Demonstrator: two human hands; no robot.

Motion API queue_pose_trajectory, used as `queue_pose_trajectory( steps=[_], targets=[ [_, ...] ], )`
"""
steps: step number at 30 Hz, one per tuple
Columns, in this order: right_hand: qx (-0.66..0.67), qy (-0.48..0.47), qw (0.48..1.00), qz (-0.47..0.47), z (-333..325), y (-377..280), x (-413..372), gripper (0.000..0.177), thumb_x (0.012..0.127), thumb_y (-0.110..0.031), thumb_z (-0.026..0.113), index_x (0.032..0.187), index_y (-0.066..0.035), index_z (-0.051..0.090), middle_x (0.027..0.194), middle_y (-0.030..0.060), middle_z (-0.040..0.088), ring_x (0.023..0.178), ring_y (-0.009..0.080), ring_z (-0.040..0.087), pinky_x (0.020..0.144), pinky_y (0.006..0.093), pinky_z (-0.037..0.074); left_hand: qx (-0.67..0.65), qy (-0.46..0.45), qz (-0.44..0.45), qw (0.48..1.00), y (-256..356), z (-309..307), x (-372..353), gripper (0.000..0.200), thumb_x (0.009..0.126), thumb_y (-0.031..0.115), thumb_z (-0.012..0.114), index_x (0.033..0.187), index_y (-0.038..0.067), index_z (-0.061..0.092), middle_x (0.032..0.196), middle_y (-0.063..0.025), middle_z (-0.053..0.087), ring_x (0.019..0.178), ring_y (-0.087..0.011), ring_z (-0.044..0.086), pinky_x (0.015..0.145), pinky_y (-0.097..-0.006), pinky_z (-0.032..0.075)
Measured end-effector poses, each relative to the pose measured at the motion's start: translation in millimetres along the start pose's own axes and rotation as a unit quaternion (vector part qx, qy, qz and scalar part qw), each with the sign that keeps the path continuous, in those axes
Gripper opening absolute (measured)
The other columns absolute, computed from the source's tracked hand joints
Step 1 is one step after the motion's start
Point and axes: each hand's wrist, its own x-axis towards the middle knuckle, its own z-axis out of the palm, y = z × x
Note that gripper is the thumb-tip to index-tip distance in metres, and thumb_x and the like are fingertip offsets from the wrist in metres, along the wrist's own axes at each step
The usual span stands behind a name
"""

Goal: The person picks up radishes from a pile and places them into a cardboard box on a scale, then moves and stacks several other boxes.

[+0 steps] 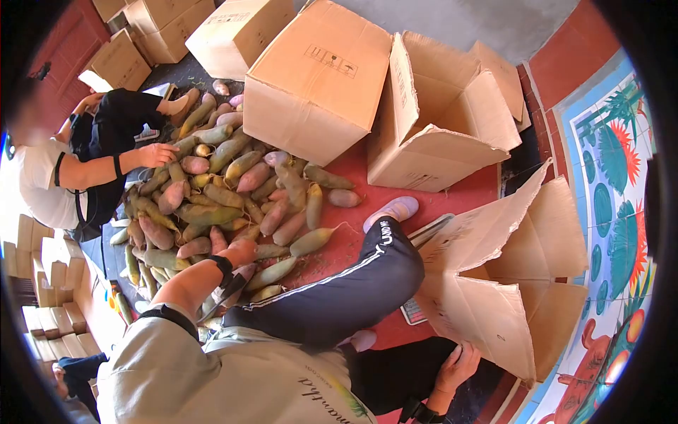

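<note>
Into the near edge of a pile of radishes [212,214], long roots in green and pink tones, reaches my left hand [239,251]. It touches the radishes there, next to a green one [271,251], but its fingers do not show clearly. My right hand [458,364] is at the lower right, its fingers curled over the bottom edge of an opened cardboard box [487,311]. That box stands tilted beside my bent leg, flaps spread and its inside mostly hidden. Black bands circle my left arm and wrist.
Another person [78,162] sits at the left, one hand on the pile. A closed carton [318,78] and an open carton [441,120] stand beyond my foot on the red floor [339,275]. More cartons [46,283] are stacked at left. A painted tile wall [614,212] borders the right.
</note>
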Motion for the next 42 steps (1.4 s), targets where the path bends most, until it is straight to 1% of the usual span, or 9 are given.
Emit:
queue_pose_trajectory(
  steps=[7,10,17,26,29,32,34,38,42],
  targets=[
    [0.006,-0.008,1.000,0.012,1,-1,1,0.013,0.085,-0.009,0.048,0.090,0.001,0.055,0.087,0.0181,0.054,0.082,0.0361,0.053,0.075,0.0421,0.043,0.044,-0.158,0.033,0.986,21,-12,-49,0.036,0.078,0.026,0.053,0.107,0.005,0.059,0.098,-0.0177,0.063,0.094,-0.0331,0.061,0.082,-0.0417,0.048],
    [0.014,-0.011,1.000,0.016,0,-4,3,0.014,0.085,-0.009,0.049,0.091,0.001,0.055,0.088,0.0185,0.054,0.083,0.0364,0.053,0.076,0.0422,0.043,-0.018,-0.113,0.038,0.993,-33,96,7,0.047,0.074,0.016,0.058,0.119,0.005,0.050,0.109,-0.0156,0.058,0.102,-0.0331,0.057,0.081,-0.0422,0.049],
    [0.008,-0.019,1.000,0.017,0,-4,3,0.013,0.084,-0.008,0.049,0.090,0.001,0.056,0.089,0.0191,0.054,0.083,0.0372,0.053,0.076,0.0424,0.043,0.144,-0.094,0.071,0.983,-8,70,-23,0.064,0.073,0.013,0.059,0.132,0.011,0.033,0.119,-0.0144,0.044,0.109,-0.0360,0.047,0.082,-0.0443,0.047],
    [0.004,-0.033,0.999,0.035,1,-8,5,0.013,0.084,-0.009,0.049,0.090,0.001,0.056,0.086,0.0186,0.054,0.081,0.0367,0.052,0.074,0.0422,0.043,-0.028,-0.211,-0.092,0.973,2,62,-17,0.044,0.085,0.030,0.049,0.125,0.014,0.044,0.117,-0.0171,0.045,0.110,-0.0360,0.047,0.084,-0.0432,0.045],
    [-0.008,-0.016,1.000,0.020,2,-8,6,0.013,0.084,-0.009,0.049,0.089,0.001,0.055,0.084,0.0183,0.053,0.079,0.0365,0.052,0.072,0.0419,0.043,0.097,-0.102,0.074,0.987,-7,83,-19,0.038,0.082,0.034,0.050,0.116,0.018,0.047,0.105,-0.0214,0.049,0.096,-0.0366,0.053,0.078,-0.0450,0.046],
    [0.001,-0.018,0.999,0.034,3,-6,5,0.012,0.085,-0.009,0.049,0.089,0.001,0.055,0.084,0.0185,0.053,0.078,0.0363,0.052,0.071,0.0419,0.042,-0.065,-0.091,-0.107,0.988,0,71,-23,0.037,0.082,0.032,0.053,0.112,0.011,0.049,0.100,-0.0192,0.052,0.095,-0.0367,0.054,0.078,-0.0440,0.046],
    [0.004,-0.025,0.999,0.047,4,-4,2,0.013,0.084,-0.009,0.050,0.090,0.001,0.056,0.087,0.0186,0.054,0.082,0.0371,0.052,0.073,0.0428,0.042,0.111,-0.083,0.109,0.984,-2,49,-34,0.037,0.085,0.031,0.047,0.107,0.002,0.051,0.103,-0.0181,0.054,0.099,-0.0305,0.057,0.083,-0.0440,0.046],
    [0.000,-0.054,0.996,0.077,4,0,-2,0.015,0.084,-0.010,0.050,0.092,0.001,0.056,0.091,0.0188,0.055,0.086,0.0380,0.053,0.077,0.0440,0.042,0.094,-0.067,0.059,0.992,-15,20,-19,0.036,0.081,0.028,0.051,0.105,0.001,0.049,0.105,-0.0200,0.053,0.101,-0.0331,0.055,0.084,-0.0420,0.046],
    [-0.001,-0.049,0.996,0.075,5,3,-6,0.015,0.084,-0.010,0.050,0.093,0.001,0.056,0.093,0.0189,0.055,0.086,0.0379,0.053,0.077,0.0440,0.042,-0.110,0.127,-0.069,0.983,-22,-11,1,0.042,0.074,0.026,0.059,0.106,0.002,0.043,0.105,-0.0221,0.052,0.101,-0.0386,0.052,0.084,-0.0425,0.045]
  ],
)
